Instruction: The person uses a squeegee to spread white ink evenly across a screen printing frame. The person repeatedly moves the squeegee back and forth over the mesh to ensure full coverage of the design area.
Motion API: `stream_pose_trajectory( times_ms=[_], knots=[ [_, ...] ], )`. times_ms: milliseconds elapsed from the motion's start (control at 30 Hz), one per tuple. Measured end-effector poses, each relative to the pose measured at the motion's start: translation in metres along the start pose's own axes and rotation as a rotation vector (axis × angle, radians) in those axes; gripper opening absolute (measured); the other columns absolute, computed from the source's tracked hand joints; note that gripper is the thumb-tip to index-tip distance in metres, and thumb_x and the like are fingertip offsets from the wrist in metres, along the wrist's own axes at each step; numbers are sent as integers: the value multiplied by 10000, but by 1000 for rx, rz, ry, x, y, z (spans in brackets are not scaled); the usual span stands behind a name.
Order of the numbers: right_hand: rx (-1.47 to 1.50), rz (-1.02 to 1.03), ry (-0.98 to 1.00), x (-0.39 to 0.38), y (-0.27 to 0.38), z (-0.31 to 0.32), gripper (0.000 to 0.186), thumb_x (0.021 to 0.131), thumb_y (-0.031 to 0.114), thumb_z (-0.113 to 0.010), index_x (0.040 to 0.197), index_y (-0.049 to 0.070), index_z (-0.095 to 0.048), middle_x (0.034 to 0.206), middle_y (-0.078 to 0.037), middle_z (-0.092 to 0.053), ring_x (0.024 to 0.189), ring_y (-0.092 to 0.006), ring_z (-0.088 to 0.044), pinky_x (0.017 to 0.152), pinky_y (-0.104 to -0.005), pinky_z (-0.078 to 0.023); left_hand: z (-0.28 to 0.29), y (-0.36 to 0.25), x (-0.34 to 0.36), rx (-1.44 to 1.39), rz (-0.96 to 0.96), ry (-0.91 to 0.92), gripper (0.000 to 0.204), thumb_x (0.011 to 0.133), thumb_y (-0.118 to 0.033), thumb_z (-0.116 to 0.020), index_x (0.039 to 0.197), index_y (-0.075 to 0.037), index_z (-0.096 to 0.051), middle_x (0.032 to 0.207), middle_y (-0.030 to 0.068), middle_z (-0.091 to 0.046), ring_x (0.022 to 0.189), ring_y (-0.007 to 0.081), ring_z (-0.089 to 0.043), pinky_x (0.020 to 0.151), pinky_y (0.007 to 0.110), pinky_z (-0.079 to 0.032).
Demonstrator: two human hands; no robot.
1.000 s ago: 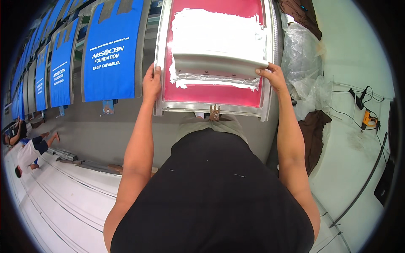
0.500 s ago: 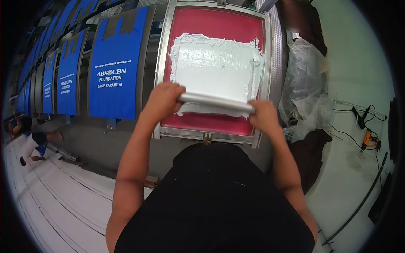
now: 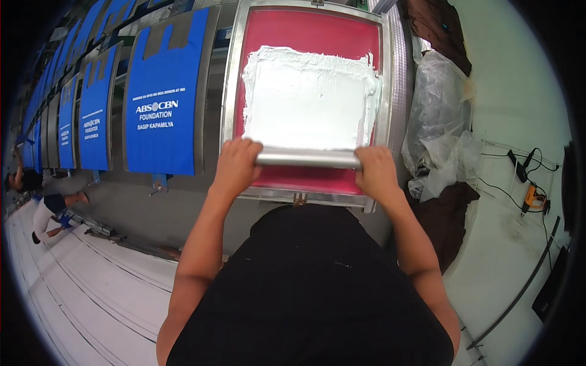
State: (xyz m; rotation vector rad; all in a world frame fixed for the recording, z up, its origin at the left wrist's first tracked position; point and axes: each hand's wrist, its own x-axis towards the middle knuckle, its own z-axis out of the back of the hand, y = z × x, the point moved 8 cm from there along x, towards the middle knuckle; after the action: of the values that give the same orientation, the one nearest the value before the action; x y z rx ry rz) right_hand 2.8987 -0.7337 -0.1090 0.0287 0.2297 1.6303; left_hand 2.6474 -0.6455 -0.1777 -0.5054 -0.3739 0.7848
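A metal-handled squeegee (image 3: 308, 158) lies across the near part of a screen printing frame (image 3: 231, 91). My left hand (image 3: 238, 163) is wrapped round its left end, and my right hand (image 3: 376, 171) grips the right end. Thick white ink (image 3: 308, 100) covers the middle of the red mesh (image 3: 314, 27), with ragged ridges along its far and side edges. The squeegee sits at the ink's near edge, its blade hidden beneath the handle. Bare red mesh shows between it and the frame's near side, where a small metal clamp (image 3: 300, 199) is fixed.
Blue printed bags (image 3: 162, 140) lie flat on several boards in a row to the left. Crumpled clear plastic (image 3: 436, 104) and dark brown cloth (image 3: 448, 219) lie right of the frame. An orange heat gun (image 3: 535, 199) with cords rests farther right. Another person (image 3: 46, 213) bends at the far left.
Both hands have drawn the squeegee toward me, from the ink's lower part to its near edge. The squeegee is now straighter across the frame.
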Motion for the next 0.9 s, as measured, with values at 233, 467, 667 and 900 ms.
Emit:
stream_pose_trajectory(
  times_ms=[233, 467, 667, 900],
  knots=[
    [-10, -147, 169, -27, 9, -28, 363, 607, 19, -642, 966, 64, -638, 931, -115, -659, 928, -323, -606, 910, -441, -436, -18, -12, -29, -63, 38, 68, 331, 579, -44, -722, 883, -45, -591, 863, 102, -589, 839, 302, -573, 732, 414, -449],
    [-70, -92, -3, -37, 3, -46, 408, 560, 31, -691, 963, 85, -654, 956, -94, -669, 942, -303, -611, 966, -498, -410, -26, -16, -40, -37, -38, -179, 301, 569, 8, -629, 864, -40, -592, 821, 122, -589, 805, 321, -588, 712, 436, -452],
    [-287, -166, 72, 157, -77, 10, 341, 689, 152, -661, 1026, 157, -708, 827, -108, -708, 825, -269, -686, 864, -418, -454, -1, 67, 163, 100, 194, -20, 184, 721, -230, -726, 862, -114, -705, 806, 135, -687, 824, 335, -667, 735, 451, -528],
    [-177, -164, 341, 38, -20, -4, 376, 680, 81, -653, 1048, 146, -692, 875, -118, -697, 906, -292, -652, 1011, -517, -363, 0, 18, 40, 23, 176, 181, 250, 684, -78, -742, 930, -110, -710, 853, 144, -674, 854, 339, -631, 773, 446, -514]
  ],
)
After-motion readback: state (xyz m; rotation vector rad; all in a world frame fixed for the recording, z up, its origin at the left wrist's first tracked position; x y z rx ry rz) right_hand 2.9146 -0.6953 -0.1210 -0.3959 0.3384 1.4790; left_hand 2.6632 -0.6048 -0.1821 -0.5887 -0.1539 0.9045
